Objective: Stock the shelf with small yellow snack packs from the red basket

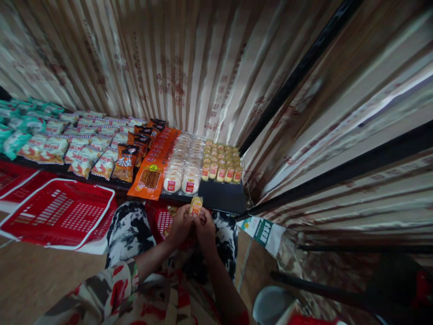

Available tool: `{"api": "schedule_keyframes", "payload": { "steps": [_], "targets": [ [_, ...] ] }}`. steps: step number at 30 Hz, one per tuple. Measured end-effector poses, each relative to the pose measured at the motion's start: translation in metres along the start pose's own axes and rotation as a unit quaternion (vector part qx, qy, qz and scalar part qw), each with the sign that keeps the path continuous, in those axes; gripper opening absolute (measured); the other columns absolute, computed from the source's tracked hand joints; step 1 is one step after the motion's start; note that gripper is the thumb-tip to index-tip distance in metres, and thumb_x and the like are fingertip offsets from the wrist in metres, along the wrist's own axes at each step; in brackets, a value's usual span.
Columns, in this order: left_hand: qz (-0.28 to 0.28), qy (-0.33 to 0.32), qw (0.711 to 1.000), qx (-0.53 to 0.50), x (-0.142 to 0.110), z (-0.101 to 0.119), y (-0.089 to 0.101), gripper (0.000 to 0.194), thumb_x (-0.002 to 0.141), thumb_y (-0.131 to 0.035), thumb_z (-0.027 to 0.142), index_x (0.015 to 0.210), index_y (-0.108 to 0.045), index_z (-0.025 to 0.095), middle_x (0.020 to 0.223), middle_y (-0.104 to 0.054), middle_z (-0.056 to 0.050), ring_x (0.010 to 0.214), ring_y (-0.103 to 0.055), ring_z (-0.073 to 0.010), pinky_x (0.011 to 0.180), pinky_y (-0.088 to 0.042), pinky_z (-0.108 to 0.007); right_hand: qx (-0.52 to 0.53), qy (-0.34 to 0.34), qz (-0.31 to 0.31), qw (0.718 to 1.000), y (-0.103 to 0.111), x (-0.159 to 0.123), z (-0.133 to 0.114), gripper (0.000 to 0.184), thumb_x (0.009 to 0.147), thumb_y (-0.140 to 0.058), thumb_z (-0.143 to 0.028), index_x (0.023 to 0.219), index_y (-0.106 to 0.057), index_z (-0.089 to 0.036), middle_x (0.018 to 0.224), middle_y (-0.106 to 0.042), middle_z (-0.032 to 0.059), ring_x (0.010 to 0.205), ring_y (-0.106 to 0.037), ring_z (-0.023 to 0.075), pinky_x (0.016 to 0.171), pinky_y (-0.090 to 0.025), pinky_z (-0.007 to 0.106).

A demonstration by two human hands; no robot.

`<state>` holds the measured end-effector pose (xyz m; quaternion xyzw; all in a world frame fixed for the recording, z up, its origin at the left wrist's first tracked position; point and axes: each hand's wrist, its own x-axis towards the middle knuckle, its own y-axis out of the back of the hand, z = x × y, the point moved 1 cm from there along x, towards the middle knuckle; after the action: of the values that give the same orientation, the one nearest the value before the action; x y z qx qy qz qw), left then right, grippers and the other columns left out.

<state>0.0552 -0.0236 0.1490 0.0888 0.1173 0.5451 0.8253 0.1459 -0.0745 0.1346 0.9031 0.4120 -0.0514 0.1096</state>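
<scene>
Between my left hand (181, 224) and my right hand (205, 228) is a small yellow wrapped snack (196, 205) with a red label, gripped by the fingers of both. It is held upright just in front of the dark shelf (226, 196). Matching yellow snack packs (221, 167) stand in rows at the right end of that shelf. To their left are clear-wrapped round white crackers (181, 178) with red labels. Below my hands, between my knees, a red basket (164, 221) is partly hidden; yellowish packs show in it.
An orange snack bag (149, 176), orange-and-black packets (126, 162), white packets (83, 160) and green packets (16, 142) fill the shelf leftward. Red baskets (64, 212) lie at the lower left. Black bars (297, 76) and printed pleated sheeting (189, 63) border the shelf. A pale bucket (272, 302) stands lower right.
</scene>
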Motion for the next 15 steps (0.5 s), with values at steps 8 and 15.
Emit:
{"api": "schedule_keyframes", "payload": {
  "steps": [8, 15],
  "targets": [
    [0.014, -0.035, 0.994, 0.1, 0.018, 0.009, -0.014, 0.03, 0.08, -0.042, 0.018, 0.105, -0.06, 0.016, 0.094, -0.056, -0.007, 0.087, -0.056, -0.0174, 0.084, -0.046, -0.032, 0.0, 0.029, 0.022, 0.999, 0.012, 0.023, 0.0, 0.038, 0.071, -0.057, -0.034, 0.106, -0.058, -0.02, 0.1, -0.064, 0.0068, 0.085, -0.062, 0.0192, 0.08, -0.051, 0.035],
    [0.024, -0.04, 0.992, 0.12, 0.032, 0.015, -0.026, 0.029, 0.083, -0.041, 0.018, 0.104, -0.06, 0.016, 0.095, -0.059, -0.007, 0.089, -0.056, -0.0176, 0.085, -0.045, -0.032, -0.052, 0.072, 0.048, 0.995, 0.021, 0.038, -0.003, 0.034, 0.075, -0.055, -0.037, 0.105, -0.059, -0.021, 0.099, -0.059, 0.0062, 0.082, -0.06, 0.0172, 0.075, -0.052, 0.031]
  ]
}}
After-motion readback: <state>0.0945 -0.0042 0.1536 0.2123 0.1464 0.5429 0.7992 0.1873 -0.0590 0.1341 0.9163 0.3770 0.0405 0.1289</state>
